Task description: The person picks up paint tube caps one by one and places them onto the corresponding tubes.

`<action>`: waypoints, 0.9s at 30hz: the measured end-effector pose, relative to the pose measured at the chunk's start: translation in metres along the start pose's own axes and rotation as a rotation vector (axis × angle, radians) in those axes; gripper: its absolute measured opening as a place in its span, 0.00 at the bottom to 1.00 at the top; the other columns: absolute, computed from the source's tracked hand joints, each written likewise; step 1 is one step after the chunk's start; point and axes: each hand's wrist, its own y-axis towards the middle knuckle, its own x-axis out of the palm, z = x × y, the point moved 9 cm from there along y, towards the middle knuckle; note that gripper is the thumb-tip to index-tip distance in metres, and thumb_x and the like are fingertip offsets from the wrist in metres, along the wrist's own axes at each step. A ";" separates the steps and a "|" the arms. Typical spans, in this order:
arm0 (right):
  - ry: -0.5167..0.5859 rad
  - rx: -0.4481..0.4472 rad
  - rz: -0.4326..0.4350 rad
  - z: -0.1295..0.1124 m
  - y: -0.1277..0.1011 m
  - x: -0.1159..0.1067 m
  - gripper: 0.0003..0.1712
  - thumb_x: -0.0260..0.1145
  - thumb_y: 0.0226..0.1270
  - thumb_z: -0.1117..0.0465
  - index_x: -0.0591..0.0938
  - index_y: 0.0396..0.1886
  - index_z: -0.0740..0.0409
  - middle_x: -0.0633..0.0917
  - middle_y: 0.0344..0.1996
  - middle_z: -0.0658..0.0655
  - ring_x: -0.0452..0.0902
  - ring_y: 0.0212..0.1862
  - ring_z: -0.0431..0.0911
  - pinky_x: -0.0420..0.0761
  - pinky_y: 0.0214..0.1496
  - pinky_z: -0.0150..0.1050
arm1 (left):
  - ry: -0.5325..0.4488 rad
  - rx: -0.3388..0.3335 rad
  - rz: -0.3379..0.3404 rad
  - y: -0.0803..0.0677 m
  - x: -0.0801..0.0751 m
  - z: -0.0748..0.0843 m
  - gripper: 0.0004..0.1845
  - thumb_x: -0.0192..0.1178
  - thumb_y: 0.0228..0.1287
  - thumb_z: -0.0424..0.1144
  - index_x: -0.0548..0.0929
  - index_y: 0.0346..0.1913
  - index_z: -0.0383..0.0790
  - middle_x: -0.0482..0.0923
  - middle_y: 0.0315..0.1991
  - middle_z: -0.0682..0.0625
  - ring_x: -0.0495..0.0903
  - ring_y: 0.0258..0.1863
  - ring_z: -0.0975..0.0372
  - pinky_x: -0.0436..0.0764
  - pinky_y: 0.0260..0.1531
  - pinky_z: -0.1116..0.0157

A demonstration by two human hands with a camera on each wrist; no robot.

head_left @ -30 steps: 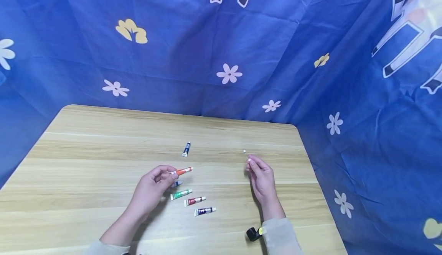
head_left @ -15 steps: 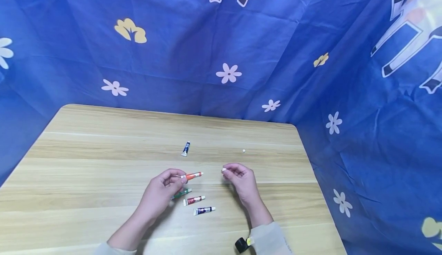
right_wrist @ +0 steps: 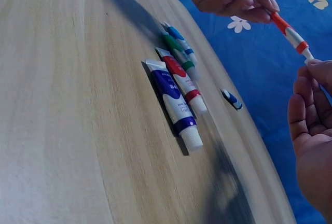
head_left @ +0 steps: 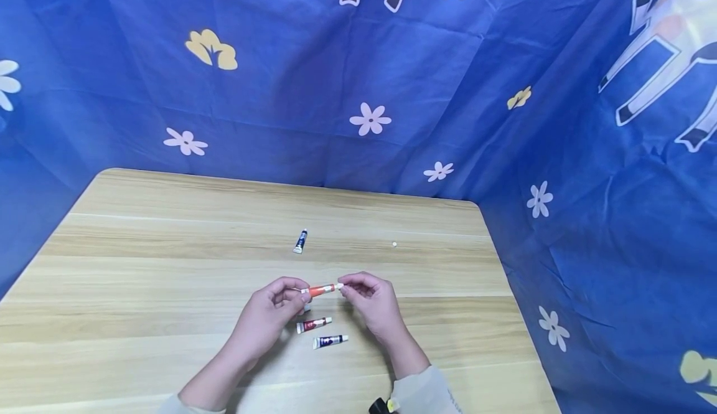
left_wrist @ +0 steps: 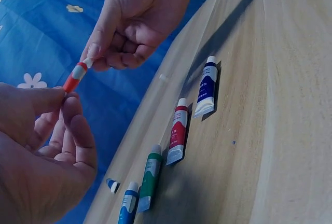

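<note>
Over the middle of the table, my left hand (head_left: 263, 320) pinches an orange paint tube (head_left: 322, 290) near its flat end, the neck pointing right. Thumb and fingertips of my right hand (head_left: 376, 308) pinch a small white cap (head_left: 340, 286) right at that neck. In the right wrist view the cap (right_wrist: 308, 58) lines up with the tube's end. Below the hands lie a red paint tube (left_wrist: 178, 133), a purple paint tube (left_wrist: 207, 88), a green paint tube (left_wrist: 150, 178) and a blue paint tube (left_wrist: 128, 203). My left hand covers much of the green and blue ones in the head view.
A dark blue paint tube (head_left: 300, 241) lies apart, farther back on the wooden table (head_left: 140, 258). Another small white cap (head_left: 394, 244) rests to its right. Blue patterned cloth (head_left: 313, 90) hangs behind the table and along its right side.
My right hand has moved left with the white cap, up to the orange tube's neck. My left hand has shifted right and slightly nearer with the tube.
</note>
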 end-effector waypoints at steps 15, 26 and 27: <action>-0.076 0.023 0.003 -0.001 -0.002 0.003 0.09 0.76 0.71 0.64 0.92 0.47 0.62 0.92 0.43 0.66 0.84 0.38 0.37 0.86 0.42 0.30 | 0.157 0.051 0.048 0.001 -0.002 0.007 0.14 0.73 0.72 0.41 0.87 0.56 0.44 0.90 0.45 0.45 0.86 0.38 0.60 0.80 0.39 0.69; -0.141 0.074 -0.025 0.007 -0.003 0.011 0.19 0.63 0.84 0.57 0.85 0.36 0.69 0.85 0.31 0.71 0.78 0.33 0.45 0.81 0.40 0.31 | 0.176 0.056 0.019 0.000 0.003 0.008 0.14 0.73 0.71 0.43 0.88 0.55 0.46 0.89 0.44 0.47 0.82 0.35 0.64 0.79 0.37 0.69; -0.144 0.080 -0.027 0.008 -0.003 0.012 0.21 0.62 0.85 0.56 0.84 0.34 0.70 0.84 0.29 0.71 0.78 0.32 0.47 0.80 0.40 0.31 | 0.180 0.059 0.014 0.000 0.004 0.008 0.14 0.73 0.71 0.43 0.88 0.55 0.46 0.89 0.44 0.47 0.81 0.35 0.64 0.79 0.36 0.69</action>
